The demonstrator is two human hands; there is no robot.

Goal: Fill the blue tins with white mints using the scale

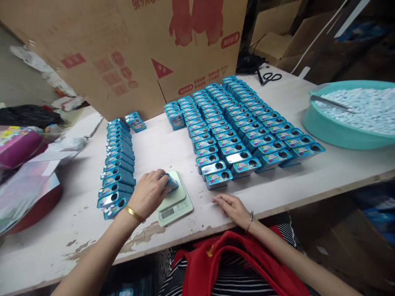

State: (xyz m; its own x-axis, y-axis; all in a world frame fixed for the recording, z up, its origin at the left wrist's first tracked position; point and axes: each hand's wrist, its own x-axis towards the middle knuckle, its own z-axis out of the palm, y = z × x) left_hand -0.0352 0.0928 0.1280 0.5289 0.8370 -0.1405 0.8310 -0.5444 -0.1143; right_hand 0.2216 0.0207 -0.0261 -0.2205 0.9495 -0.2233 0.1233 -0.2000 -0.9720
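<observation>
My left hand [150,192] is closed round a small blue tin [171,182] that sits on a pale green kitchen scale [175,204] near the table's front edge. My right hand [232,206] lies flat on the white table [173,152], fingers stretched out and holding nothing, just in front of the nearest tins. A column of several blue tins [117,164] runs along the left of the scale. A large block of several rows of blue tins [237,127] with round holes in their tops fills the middle right.
A teal basin [336,131] of small white tablets with a metal scoop [331,102] stands at the right. A big cardboard box [129,53] stands behind the tins. Black scissors [271,77] lie at the back. Pink packaging [21,148] lies at the left.
</observation>
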